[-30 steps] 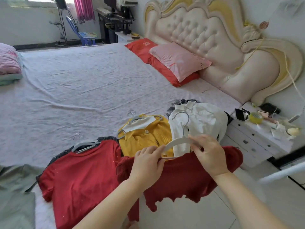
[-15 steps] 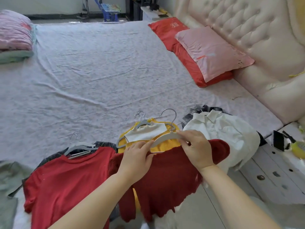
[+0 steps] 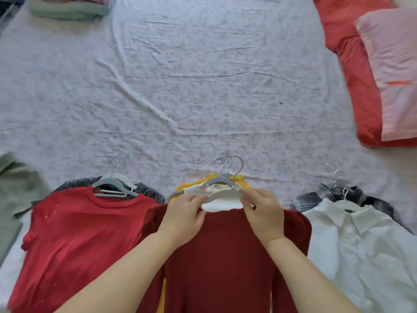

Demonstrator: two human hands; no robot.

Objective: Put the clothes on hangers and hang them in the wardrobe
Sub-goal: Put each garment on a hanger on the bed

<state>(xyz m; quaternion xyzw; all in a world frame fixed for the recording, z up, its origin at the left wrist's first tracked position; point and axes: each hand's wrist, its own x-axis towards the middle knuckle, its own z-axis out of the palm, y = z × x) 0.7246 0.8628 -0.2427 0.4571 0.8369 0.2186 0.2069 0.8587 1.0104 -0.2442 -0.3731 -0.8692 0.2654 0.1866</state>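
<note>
Softness and stretch seem likely in the dark red ribbed knit top (image 3: 225,256); left grip (image 3: 182,216) and right grip (image 3: 262,213) pinch its stiff white plastic hanger (image 3: 222,195), probably the surest hold.

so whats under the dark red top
A yellow top on a grey hanger: its shoulders and white collar show above the dark red top, plus a yellow sliver lower left. The rest is covered.

Forearms extended, left hand (image 3: 183,216), right hand (image 3: 262,213) pinching white hanger (image 3: 225,193)
</note>
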